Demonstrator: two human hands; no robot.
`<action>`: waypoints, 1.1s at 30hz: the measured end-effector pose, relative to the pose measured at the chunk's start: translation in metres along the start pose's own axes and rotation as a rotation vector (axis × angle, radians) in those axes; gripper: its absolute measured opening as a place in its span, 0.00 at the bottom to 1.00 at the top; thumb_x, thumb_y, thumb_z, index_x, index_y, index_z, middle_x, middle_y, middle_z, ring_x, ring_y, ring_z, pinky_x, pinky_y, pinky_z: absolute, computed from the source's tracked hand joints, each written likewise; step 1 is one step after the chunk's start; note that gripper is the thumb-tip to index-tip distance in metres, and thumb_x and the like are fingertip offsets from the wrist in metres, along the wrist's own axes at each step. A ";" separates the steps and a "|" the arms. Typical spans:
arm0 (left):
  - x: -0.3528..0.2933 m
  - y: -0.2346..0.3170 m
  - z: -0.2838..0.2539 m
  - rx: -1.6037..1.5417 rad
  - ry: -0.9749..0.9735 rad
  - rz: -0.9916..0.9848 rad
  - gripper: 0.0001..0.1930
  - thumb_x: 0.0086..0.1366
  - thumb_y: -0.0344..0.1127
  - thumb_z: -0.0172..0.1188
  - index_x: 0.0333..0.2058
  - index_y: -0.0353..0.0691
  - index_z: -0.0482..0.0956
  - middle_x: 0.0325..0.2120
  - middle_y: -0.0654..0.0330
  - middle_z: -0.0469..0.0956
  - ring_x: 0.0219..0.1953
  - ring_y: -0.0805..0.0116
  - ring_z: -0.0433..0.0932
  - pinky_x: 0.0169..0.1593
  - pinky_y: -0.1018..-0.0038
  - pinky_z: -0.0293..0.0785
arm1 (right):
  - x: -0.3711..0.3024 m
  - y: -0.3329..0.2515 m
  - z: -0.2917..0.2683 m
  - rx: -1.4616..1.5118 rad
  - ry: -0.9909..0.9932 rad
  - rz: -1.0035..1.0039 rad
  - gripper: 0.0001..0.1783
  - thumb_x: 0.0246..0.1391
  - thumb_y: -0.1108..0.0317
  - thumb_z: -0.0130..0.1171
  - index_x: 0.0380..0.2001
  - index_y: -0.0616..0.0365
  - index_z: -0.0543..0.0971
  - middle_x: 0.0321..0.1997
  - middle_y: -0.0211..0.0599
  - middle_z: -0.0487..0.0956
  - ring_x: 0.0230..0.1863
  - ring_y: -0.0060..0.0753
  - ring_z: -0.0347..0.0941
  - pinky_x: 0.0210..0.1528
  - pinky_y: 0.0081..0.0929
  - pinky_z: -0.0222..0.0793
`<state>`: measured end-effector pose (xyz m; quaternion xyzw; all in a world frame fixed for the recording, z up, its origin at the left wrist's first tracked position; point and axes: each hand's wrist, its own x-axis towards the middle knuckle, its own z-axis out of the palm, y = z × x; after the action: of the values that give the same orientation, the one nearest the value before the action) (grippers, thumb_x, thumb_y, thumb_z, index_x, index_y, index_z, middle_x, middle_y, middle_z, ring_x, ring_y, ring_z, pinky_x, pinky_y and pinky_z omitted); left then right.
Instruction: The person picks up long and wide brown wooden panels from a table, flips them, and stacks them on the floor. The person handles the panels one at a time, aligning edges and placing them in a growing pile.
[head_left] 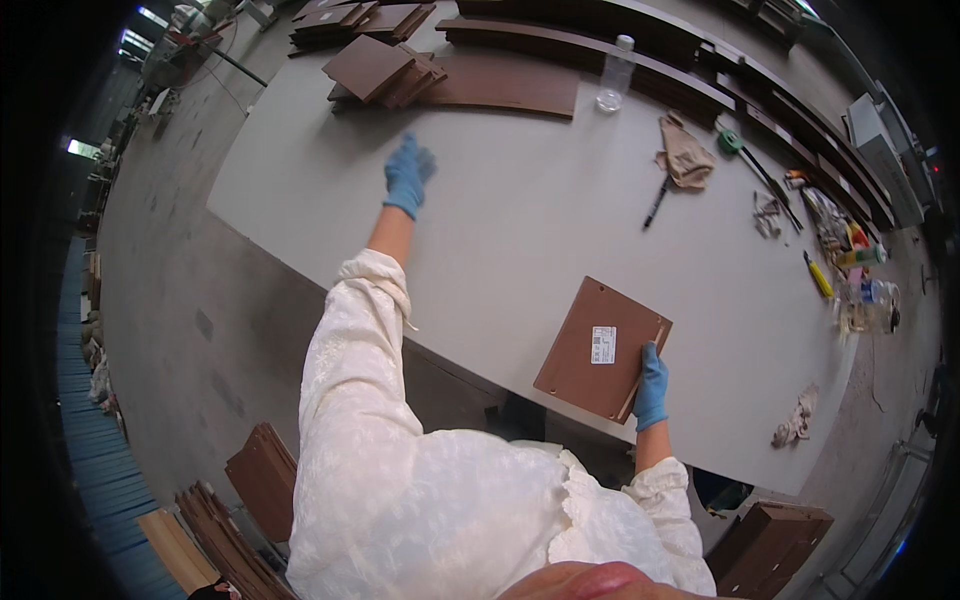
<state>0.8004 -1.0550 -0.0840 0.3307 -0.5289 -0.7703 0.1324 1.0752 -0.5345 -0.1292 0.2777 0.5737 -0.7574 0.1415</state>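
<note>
- Head view: the table (500, 240) gives me room between my hands; its near edge runs close to the board (572, 330).
- My right hand (652, 388) grasps that one brown board by its right edge.
- My left hand (406, 175), blurred, is near the stacked boards (368, 67); how far it opens I cannot tell.
- One black pen (656, 203), one cloth (686, 158).

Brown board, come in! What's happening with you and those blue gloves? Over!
Right hand grips edge of brown board, label up. Left hand blurred, near stacked panels. Pen and cloth beyond board, not touching it.
</note>
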 end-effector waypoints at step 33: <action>-0.098 0.064 -0.059 -0.187 -0.395 0.065 0.14 0.73 0.42 0.57 0.47 0.39 0.82 0.41 0.51 0.86 0.41 0.57 0.87 0.45 0.65 0.83 | 0.060 -0.018 0.083 -0.313 -0.012 0.010 0.31 0.66 0.44 0.59 0.50 0.67 0.80 0.44 0.33 0.81 0.41 0.23 0.75 0.46 0.26 0.75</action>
<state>0.9026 -1.0697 -0.0035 0.1425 -0.4812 -0.8611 0.0809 0.9955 -0.6016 -0.1347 0.2505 0.6825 -0.6598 0.1901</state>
